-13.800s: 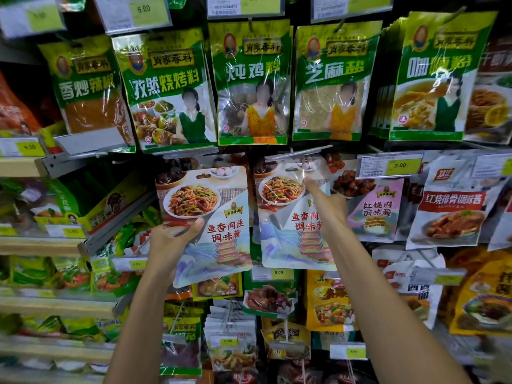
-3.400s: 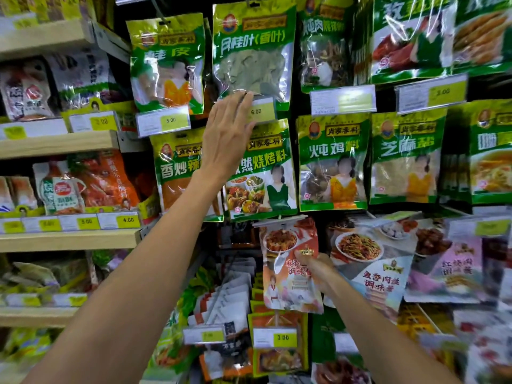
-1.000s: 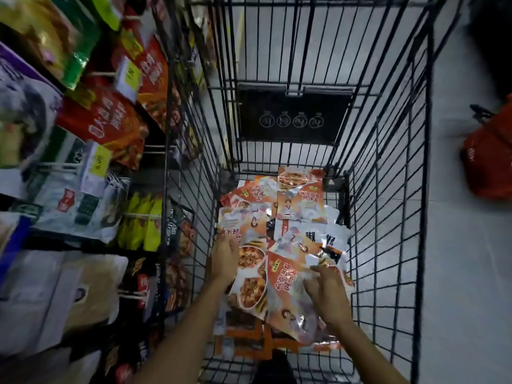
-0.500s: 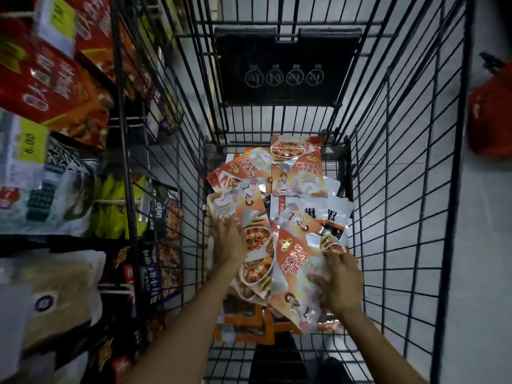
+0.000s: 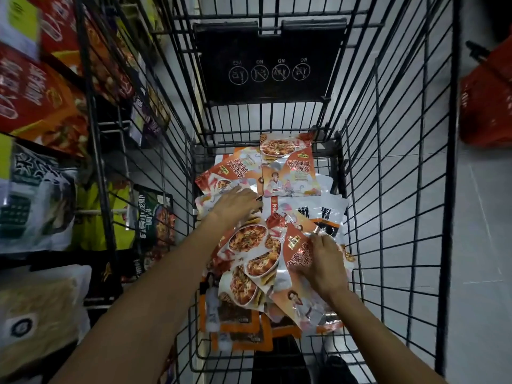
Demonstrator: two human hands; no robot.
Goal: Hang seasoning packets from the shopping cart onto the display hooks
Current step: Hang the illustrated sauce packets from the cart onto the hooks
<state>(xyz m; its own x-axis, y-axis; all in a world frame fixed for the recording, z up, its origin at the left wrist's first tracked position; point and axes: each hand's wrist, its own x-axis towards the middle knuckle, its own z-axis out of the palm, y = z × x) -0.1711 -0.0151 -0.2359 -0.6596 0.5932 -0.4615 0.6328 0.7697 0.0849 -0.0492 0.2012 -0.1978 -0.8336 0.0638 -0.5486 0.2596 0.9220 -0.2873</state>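
Observation:
I am looking down into a black wire shopping cart (image 5: 388, 189). A loose pile of seasoning packets (image 5: 249, 239) with orange food pictures covers its floor. My left hand (image 5: 235, 203) reaches into the far left of the pile, its fingers lying stretched over the packets. My right hand (image 5: 324, 261) grips one orange packet (image 5: 302, 303) near its upper edge, and this packet is tilted up off the pile. Another orange packet (image 5: 288, 167) lies flat at the far end, beside white and black ones (image 5: 318, 214). No display hooks for this packet type are in view.
Shelves and hooks with hanging bags (image 5: 38, 206) run close along the cart's left side. The cart's black seat flap (image 5: 266, 65) stands at its far end. A red basket (image 5: 487, 106) sits on the grey tiled floor at the right.
I turned from the display down to the cart. In the last second my left hand slid farther away across the pile, and my right hand kept the orange packet while shifting slightly.

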